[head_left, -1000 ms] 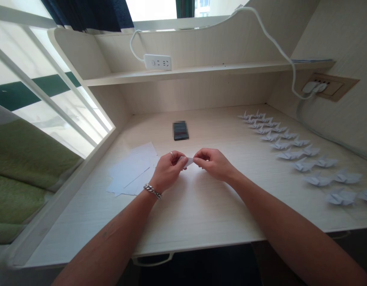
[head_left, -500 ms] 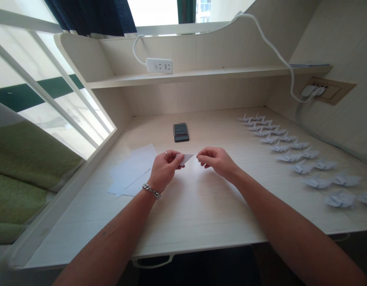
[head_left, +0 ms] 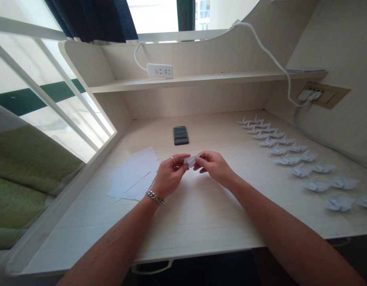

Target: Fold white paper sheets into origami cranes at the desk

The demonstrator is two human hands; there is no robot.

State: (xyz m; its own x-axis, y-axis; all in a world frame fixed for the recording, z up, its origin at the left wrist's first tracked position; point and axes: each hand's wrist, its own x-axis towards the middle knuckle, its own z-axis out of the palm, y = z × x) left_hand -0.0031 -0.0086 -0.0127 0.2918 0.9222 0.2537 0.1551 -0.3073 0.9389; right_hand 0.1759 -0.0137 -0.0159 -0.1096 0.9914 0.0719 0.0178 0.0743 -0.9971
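Observation:
A small folded piece of white paper (head_left: pixel 190 161) is held up over the middle of the desk, between both hands. My left hand (head_left: pixel 173 171), with a ring and a chain bracelet, pinches its left side between thumb and fingers. On its right side, my right hand (head_left: pixel 213 165) grips the paper with thumb and forefinger. The fingers cover parts of the folds. Loose white paper sheets (head_left: pixel 132 171) lie in a pile beside my left hand. Several folded paper cranes (head_left: pixel 289 159) stand in two rows along the right of the desk.
Behind my hands lies a dark phone (head_left: pixel 181 136), partly blurred out. A white power strip (head_left: pixel 160 70) rests on the shelf (head_left: pixel 201 79) above. Its white cable (head_left: pixel 266 41) hangs down to a wall socket (head_left: pixel 326 95) at the right. The desk (head_left: pixel 219 222) ends in front at a drawer handle.
My right hand has closed on the right side of the folded paper, which it was apart from before. My left hand has shifted slightly right and changed its hold. The view has tilted slightly.

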